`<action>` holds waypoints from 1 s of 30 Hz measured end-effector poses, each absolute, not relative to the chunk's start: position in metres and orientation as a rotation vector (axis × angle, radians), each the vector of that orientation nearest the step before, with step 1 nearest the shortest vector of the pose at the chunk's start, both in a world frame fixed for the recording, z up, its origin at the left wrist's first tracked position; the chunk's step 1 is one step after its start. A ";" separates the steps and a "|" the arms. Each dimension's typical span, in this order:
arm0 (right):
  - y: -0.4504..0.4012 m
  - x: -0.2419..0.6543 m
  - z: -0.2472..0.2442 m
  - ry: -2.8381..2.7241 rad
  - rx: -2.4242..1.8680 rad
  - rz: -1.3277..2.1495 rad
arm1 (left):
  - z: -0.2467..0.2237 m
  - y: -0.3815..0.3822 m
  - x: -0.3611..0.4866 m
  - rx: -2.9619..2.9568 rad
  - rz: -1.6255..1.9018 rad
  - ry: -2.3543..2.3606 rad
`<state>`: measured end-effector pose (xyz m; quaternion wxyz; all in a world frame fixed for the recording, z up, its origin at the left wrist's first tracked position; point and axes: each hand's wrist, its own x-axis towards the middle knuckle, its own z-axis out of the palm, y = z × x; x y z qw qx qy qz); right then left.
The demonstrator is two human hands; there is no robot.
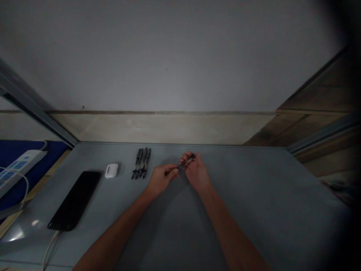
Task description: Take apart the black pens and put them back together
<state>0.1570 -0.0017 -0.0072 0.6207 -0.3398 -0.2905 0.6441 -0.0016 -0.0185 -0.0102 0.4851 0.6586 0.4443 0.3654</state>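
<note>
Pen (182, 164), dark at both ends and clear along part of its barrel, is held between the two hands above the middle of the desk (254, 188), slanting up toward the right. The left hand (162, 178) pinches the lower end between thumb and fingers. The right hand (196, 171) has its fingers curled around the upper end, loosely bent, with the thumb close by; the fingers cover parts of the barrel, so its inside is hard to make out. Both forearms reach in from the near edge and angle toward each other.

Just left of the left hand, four pens (143, 162) lie side by side in a row, clips toward the near end. Farther left sits a small white case (111, 170), its contents hidden. Beyond it lies a black phone (75, 201), screen dark, with a pale cable (50, 244) running from its near end. At the far left, a white power strip (21, 167) rests on a blue surface (58, 150). Behind the desk stands a pale wall (180, 56).
</note>
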 end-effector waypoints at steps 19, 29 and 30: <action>-0.009 0.162 0.004 -0.285 -0.280 1.703 | -0.005 -0.017 -0.003 1.953 0.811 1.182; -0.009 0.162 0.002 -0.275 -0.210 1.674 | -0.006 -0.015 -0.002 1.874 0.827 1.232; -0.009 0.163 0.001 -0.271 -0.204 1.666 | -0.007 -0.014 -0.002 1.825 0.842 1.238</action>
